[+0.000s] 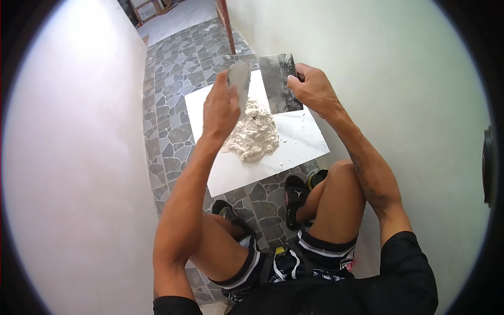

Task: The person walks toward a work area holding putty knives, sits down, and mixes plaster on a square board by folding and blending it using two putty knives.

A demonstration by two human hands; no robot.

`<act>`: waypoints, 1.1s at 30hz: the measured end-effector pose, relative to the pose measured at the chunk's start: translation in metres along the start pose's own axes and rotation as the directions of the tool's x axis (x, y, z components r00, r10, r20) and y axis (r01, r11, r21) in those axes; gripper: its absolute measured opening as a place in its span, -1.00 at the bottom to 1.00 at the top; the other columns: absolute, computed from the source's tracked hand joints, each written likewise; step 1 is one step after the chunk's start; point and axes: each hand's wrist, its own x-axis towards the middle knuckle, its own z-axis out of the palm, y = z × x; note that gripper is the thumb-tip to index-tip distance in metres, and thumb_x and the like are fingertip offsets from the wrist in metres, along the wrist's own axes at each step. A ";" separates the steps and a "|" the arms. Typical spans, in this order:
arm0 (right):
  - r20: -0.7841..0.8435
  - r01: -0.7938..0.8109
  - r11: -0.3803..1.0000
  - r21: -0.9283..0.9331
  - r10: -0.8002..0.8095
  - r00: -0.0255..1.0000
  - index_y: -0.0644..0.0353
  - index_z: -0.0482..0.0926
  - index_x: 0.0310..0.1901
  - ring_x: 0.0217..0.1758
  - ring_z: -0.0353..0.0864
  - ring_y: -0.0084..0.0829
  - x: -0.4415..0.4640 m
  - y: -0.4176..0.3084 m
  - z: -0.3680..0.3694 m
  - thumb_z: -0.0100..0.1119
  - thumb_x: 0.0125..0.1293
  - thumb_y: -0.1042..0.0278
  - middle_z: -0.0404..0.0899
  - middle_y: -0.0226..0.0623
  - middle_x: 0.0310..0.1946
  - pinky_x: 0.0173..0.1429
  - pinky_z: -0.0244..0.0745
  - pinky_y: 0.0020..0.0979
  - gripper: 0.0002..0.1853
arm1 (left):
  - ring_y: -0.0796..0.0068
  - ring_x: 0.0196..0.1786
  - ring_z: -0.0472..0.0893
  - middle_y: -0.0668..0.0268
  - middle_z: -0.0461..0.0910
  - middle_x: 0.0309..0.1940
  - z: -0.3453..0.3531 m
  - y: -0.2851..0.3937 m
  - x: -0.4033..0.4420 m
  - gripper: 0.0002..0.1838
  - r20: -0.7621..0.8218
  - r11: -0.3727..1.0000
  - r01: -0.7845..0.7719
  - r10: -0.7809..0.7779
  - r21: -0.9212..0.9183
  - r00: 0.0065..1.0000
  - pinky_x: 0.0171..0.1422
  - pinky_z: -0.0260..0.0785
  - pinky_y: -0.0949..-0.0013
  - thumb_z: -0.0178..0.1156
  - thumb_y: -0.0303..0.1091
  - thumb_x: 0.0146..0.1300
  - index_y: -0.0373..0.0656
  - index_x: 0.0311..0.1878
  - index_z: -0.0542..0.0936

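My left hand (220, 107) is closed around a grey flat scraper (240, 80) smeared with pale paste, its blade tilted up above the board. In my right hand (316, 90) is a dark, rectangular scraper (281, 84), gripped by its right edge between thumb and fingers, with whitish smears across its face. Below and between the two tools, a lumpy heap of off-white putty (254, 137) lies on a white board (302, 137). Small crumbs of it are scattered to the right. My left hand and its scraper partly hide the heap's upper left side.
The board rests on a grey stone-patterned tile floor (169, 115) between pale walls on the left (79, 147) and right (420, 105). A reddish-brown post (227, 26) stands beyond the board. My feet are close to its near edge. A dark object (487, 167) is at the far right.
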 end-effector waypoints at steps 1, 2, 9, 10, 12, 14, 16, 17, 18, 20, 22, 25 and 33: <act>-0.032 0.019 1.000 -0.021 -0.019 0.999 0.39 0.60 -0.19 -0.47 0.56 -0.32 0.000 0.006 -0.004 0.05 0.27 0.32 0.61 -0.14 -0.53 -0.22 0.49 -0.26 -0.72 | -0.14 -0.07 0.64 -0.09 0.63 -0.10 -0.006 0.000 0.000 -0.70 0.014 0.999 -0.026 0.027 -0.036 1.000 0.01 0.47 0.04 0.12 -0.44 0.37 -0.19 0.14 0.44; -0.065 0.038 0.998 -0.042 -0.040 0.997 0.39 0.59 -0.16 -0.47 0.57 -0.31 0.001 0.010 -0.009 0.05 0.27 0.32 0.61 -0.13 -0.52 -0.21 0.50 -0.26 -0.71 | -0.10 -0.08 0.65 -0.08 0.63 -0.10 -0.013 0.001 0.000 -0.71 0.054 0.999 -0.041 0.042 -0.024 0.998 0.00 0.47 0.07 0.13 -0.45 0.36 -0.18 0.13 0.45; -0.008 0.250 0.958 -0.142 -0.254 0.967 0.36 0.56 -0.03 -0.42 0.52 -0.44 -0.016 0.006 -0.032 0.10 0.39 0.49 0.62 -0.12 -0.43 -0.25 0.45 -0.39 -0.81 | 0.33 -0.12 0.64 0.18 0.65 -0.20 -0.039 -0.002 -0.004 -0.83 0.151 0.980 -0.190 0.197 -0.062 0.969 0.02 0.43 0.35 0.23 -0.59 0.28 -0.21 -0.08 0.57; -0.017 0.321 0.935 -0.153 -0.327 0.945 0.37 0.57 -0.02 -0.37 0.57 -0.32 -0.017 0.008 -0.033 0.09 0.38 0.51 0.63 -0.07 -0.38 -0.19 0.48 -0.34 -0.80 | 0.29 -0.11 0.65 0.19 0.65 -0.19 -0.041 -0.003 -0.004 -0.84 0.165 0.975 -0.216 0.222 -0.053 0.961 0.01 0.44 0.33 0.22 -0.59 0.27 -0.20 -0.09 0.58; -0.029 0.456 0.872 -0.177 -0.468 0.883 0.39 0.57 0.00 -0.26 0.67 -0.10 -0.021 0.008 -0.035 0.08 0.36 0.54 0.66 0.03 -0.28 -0.07 0.55 -0.24 -0.78 | 0.22 -0.09 0.66 0.21 0.65 -0.17 -0.046 -0.004 -0.006 -0.84 0.191 0.963 -0.266 0.268 -0.035 0.944 0.01 0.46 0.29 0.20 -0.61 0.26 -0.19 -0.12 0.59; -0.022 0.510 0.840 -0.184 -0.523 0.852 0.38 0.59 -0.03 -0.20 0.67 -0.07 -0.024 0.009 -0.036 0.11 0.34 0.57 0.66 0.03 -0.23 -0.04 0.56 -0.22 -0.79 | 0.26 -0.09 0.66 0.23 0.65 -0.18 -0.048 -0.005 -0.007 -0.82 0.180 0.957 -0.285 0.290 -0.057 0.940 0.01 0.46 0.30 0.21 -0.66 0.23 -0.19 -0.15 0.60; -0.010 0.561 0.805 -0.193 -0.573 0.819 0.34 0.59 -0.04 -0.20 0.65 -0.10 -0.025 0.011 -0.036 0.12 0.32 0.61 0.65 -0.03 -0.21 -0.06 0.56 -0.22 -0.80 | 0.29 -0.08 0.66 0.25 0.65 -0.18 -0.050 -0.007 -0.008 -0.80 0.175 0.955 -0.288 0.296 -0.068 0.939 0.03 0.46 0.31 0.21 -0.70 0.19 -0.18 -0.17 0.61; -0.002 0.586 0.785 -0.200 -0.599 0.801 0.30 0.58 -0.03 -0.22 0.64 -0.14 -0.025 0.011 -0.036 0.12 0.32 0.64 0.64 -0.09 -0.22 -0.10 0.55 -0.24 -0.79 | 0.30 -0.08 0.66 0.25 0.65 -0.18 -0.051 -0.007 -0.008 -0.78 0.174 0.956 -0.285 0.293 -0.068 0.940 0.03 0.47 0.31 0.21 -0.72 0.18 -0.18 -0.17 0.61; 0.007 0.611 0.764 -0.207 -0.623 0.782 0.27 0.58 -0.03 -0.24 0.63 -0.19 -0.026 0.010 -0.035 0.12 0.31 0.67 0.64 -0.14 -0.22 -0.14 0.54 -0.26 -0.78 | 0.30 -0.07 0.66 0.26 0.65 -0.18 -0.052 -0.007 -0.009 -0.77 0.174 0.957 -0.281 0.289 -0.068 0.941 0.04 0.47 0.31 0.21 -0.73 0.17 -0.18 -0.18 0.61; 0.040 0.628 0.746 -0.224 -0.636 0.770 0.26 0.57 -0.05 -0.21 0.62 -0.18 -0.027 0.009 -0.035 0.14 0.28 0.69 0.63 -0.16 -0.25 -0.12 0.54 -0.25 -0.77 | 0.30 -0.06 0.67 0.26 0.65 -0.18 -0.054 -0.007 -0.008 -0.76 0.174 0.952 -0.294 0.304 -0.084 0.937 0.06 0.48 0.31 0.20 -0.75 0.16 -0.18 -0.18 0.61; 0.074 0.642 0.731 -0.232 -0.645 0.761 0.26 0.58 -0.06 -0.18 0.62 -0.17 -0.028 0.008 -0.034 0.13 0.23 0.71 0.63 -0.18 -0.26 -0.09 0.53 -0.22 -0.74 | 0.30 -0.04 0.67 0.25 0.65 -0.17 -0.055 -0.009 -0.008 -0.75 0.175 0.951 -0.295 0.307 -0.093 0.935 0.07 0.48 0.31 0.19 -0.76 0.15 -0.18 -0.18 0.61; 0.115 0.658 0.714 -0.241 -0.652 0.750 0.28 0.61 -0.07 -0.14 0.62 -0.17 -0.028 0.006 -0.032 0.12 0.16 0.73 0.66 -0.20 -0.27 -0.04 0.50 -0.18 -0.71 | 0.31 -0.02 0.67 0.24 0.66 -0.15 -0.056 -0.008 -0.007 -0.72 0.176 0.951 -0.292 0.305 -0.100 0.936 0.08 0.48 0.33 0.17 -0.78 0.13 -0.19 -0.17 0.61; 0.169 0.693 0.678 -0.247 -0.673 0.720 0.26 0.61 -0.09 -0.11 0.62 -0.19 -0.015 0.020 -0.010 0.11 0.19 0.70 0.67 -0.21 -0.24 -0.03 0.48 -0.21 -0.73 | 0.31 -0.03 0.67 0.25 0.66 -0.16 -0.057 -0.003 -0.009 -0.71 0.138 0.934 -0.351 0.357 -0.066 0.924 0.08 0.50 0.32 0.18 -0.78 0.12 -0.18 -0.17 0.60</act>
